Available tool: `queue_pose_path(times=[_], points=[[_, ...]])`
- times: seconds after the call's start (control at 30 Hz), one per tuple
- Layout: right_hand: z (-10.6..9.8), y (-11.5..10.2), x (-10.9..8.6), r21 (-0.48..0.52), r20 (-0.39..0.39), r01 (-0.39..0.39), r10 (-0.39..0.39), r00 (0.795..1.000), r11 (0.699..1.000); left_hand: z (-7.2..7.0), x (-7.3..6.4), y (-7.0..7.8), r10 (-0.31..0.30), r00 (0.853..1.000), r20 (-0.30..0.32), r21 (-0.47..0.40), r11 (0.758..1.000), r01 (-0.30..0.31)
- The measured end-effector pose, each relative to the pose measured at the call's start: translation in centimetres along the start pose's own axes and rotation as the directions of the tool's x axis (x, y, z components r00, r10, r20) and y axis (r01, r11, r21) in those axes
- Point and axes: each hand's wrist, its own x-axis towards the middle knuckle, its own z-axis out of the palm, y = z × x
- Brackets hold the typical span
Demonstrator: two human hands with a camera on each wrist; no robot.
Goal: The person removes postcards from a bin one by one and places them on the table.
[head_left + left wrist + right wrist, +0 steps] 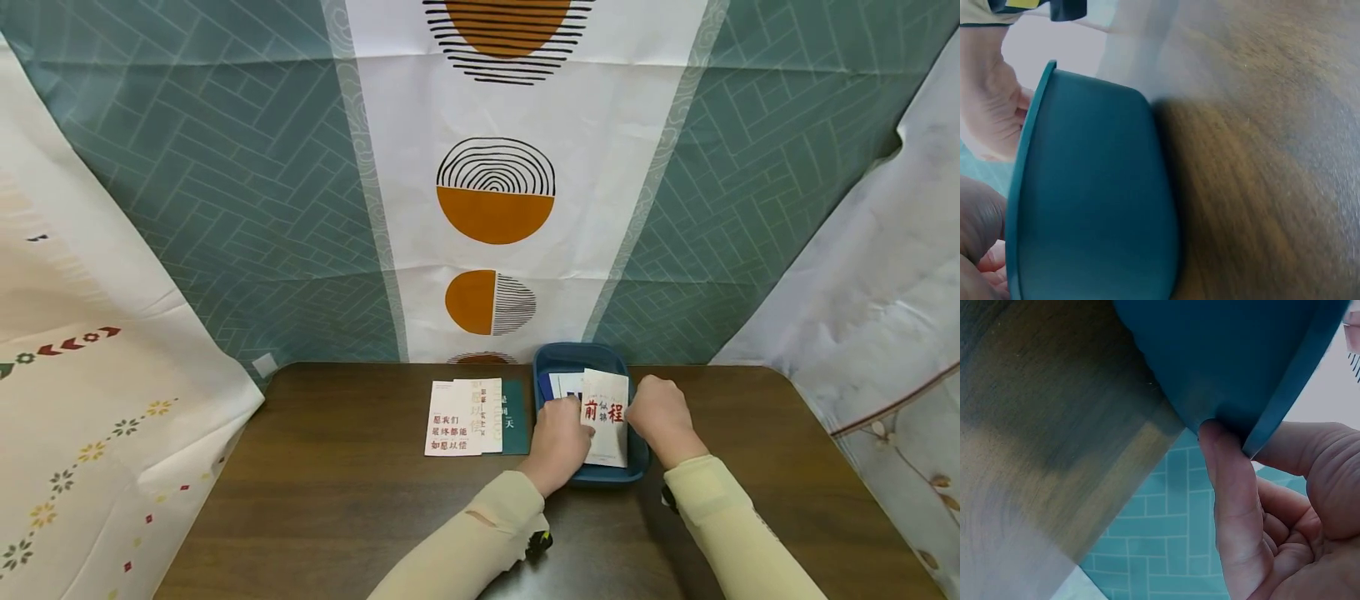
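Note:
A blue plastic bin point(592, 476) stands at the table's back edge. On top inside it lies a white card point(606, 446) with red and black characters, over other cards point(567, 383) in white and blue. My left hand point(558, 442) reaches over the bin's left side, its fingers curled and the thumb at the card's left edge; it seems to pinch the card there. My right hand point(663, 417) is at the bin's right rim. In the right wrist view its index finger point(1230, 487) presses the outer wall, with the thumb across the rim.
Left of the bin, a white card point(450, 429), a cream card point(491, 417) and a dark green card point(516, 421) overlap on the brown wooden table point(337, 483). A patterned cloth point(300, 208) hangs right behind the table, and pale cloth point(97, 417) hangs along the left side.

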Motion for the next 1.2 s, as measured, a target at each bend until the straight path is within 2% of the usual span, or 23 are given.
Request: queue_pose_path(times=[0.23, 0.43, 0.63, 0.83, 0.97, 1.07, 1.2], points=[[0.1, 0.0, 0.0, -0.012, -0.006, 0.008, -0.008, 1.0, 1.0, -1.1, -0.1, -0.3, 0.042, 0.998, -0.036, -0.093, 0.995, -0.045], [0.2, 0.1, 0.1, -0.014, -0.002, 0.008, -0.008, 1.0, 1.0, -2.4, 0.0, -0.6, 0.021, 0.997, -0.076, -0.222, 0.974, -0.037], [0.3, 0.3, 0.2, -0.012, -0.001, 0.015, -0.015, 1.0, 1.0, -4.7, 0.3, -1.0, -0.004, 0.992, -0.123, -0.311, 0.95, -0.034], [0.3, 0.2, 0.1, -0.002, 0.0, 0.01, -0.01, 1.0, 1.0, -7.9, 1.2, -2.1, -0.043, 0.973, -0.225, -0.377, 0.925, -0.046], [0.2, 0.1, 0.0, -0.018, -0.01, 0.014, -0.014, 1.0, 1.0, -10.2, 1.2, -3.2, -0.059, 0.96, -0.273, -0.409, 0.911, -0.061], [0.2, 0.1, 0.0, -0.026, -0.019, 0.013, -0.014, 1.0, 1.0, -11.7, 1.0, -4.2, -0.082, 0.95, -0.3, -0.412, 0.91, -0.051], [0.3, 0.0, 0.1, -0.023, -0.014, 0.002, -0.003, 1.0, 1.0, -12.9, 0.7, -6.0, -0.14, 0.934, -0.329, -0.394, 0.919, -0.002]])
